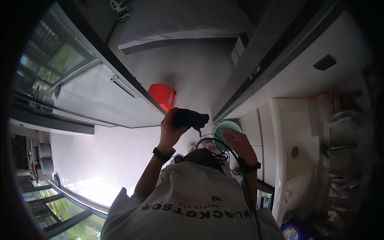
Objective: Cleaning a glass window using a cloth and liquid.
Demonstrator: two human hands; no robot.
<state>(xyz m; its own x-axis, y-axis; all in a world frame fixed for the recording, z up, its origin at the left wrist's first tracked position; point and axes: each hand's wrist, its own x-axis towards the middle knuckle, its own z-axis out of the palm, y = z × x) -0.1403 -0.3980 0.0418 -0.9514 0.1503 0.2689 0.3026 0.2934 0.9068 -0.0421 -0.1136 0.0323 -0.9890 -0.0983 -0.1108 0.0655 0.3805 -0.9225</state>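
My left hand [171, 130] grips a compact black bundle [192, 118], which looks like folded cloth; its exact kind is too dark to tell. A thin strip hangs from the bundle's underside. Bent and with no object visible in it, my right hand [238, 141] is over the rim of a pale green basin [230, 123] on the floor. Black cables [223, 142] loop in front of my body, close to the right hand. Both wrists wear dark bands. A dark item [199, 159] sits against my front, partly hidden by my shirt.
A red plastic bin [161, 94] stands beside the edge of a glass door [90, 87]. A dark door frame [246, 75] rises on the right. Further right is a white sink [295, 126] with a ridged washboard and a faucet [339, 147]. A bed [186, 24] lies ahead.
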